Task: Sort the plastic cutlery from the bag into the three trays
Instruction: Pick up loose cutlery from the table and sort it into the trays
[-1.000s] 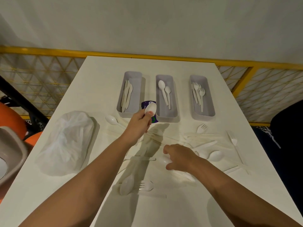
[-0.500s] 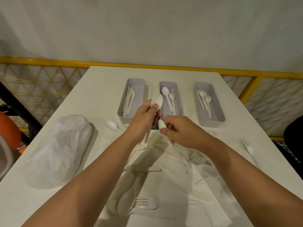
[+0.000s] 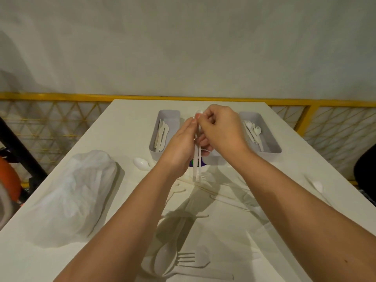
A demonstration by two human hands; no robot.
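Both hands up over the mid tray, two spoons held together.

Nearest, at 6 o'clock of the hands, a loose fork (image 3: 193,259) & near spoon (image 3: 164,260) lay on the bench (image 3: 126,127), w/ more white cutlery strewn toward 5 o'clock. The bag (image 3: 75,196) sat crumpled at 8 o'clock, a lone spoon (image 3: 141,163) just beyond it, an edge spoon (image 3: 317,186) at 4 o'clock. Left hand (image 3: 179,143) had its fingers wrapped round the held spoons (image 3: 196,165), handles hanging down; right hand (image 3: 221,131) had its fingers pinching their upper ends. Behind the hands, the mid tray (image 3: 215,159) was mostly hidden. Left tray (image 3: 171,117) at 10 o'clock held knives (image 3: 161,135); right tray (image 3: 272,143) at 2 o'clock held forks (image 3: 254,131). Yellow rail (image 3: 61,96) ran past the far edge, 12 o'clock.
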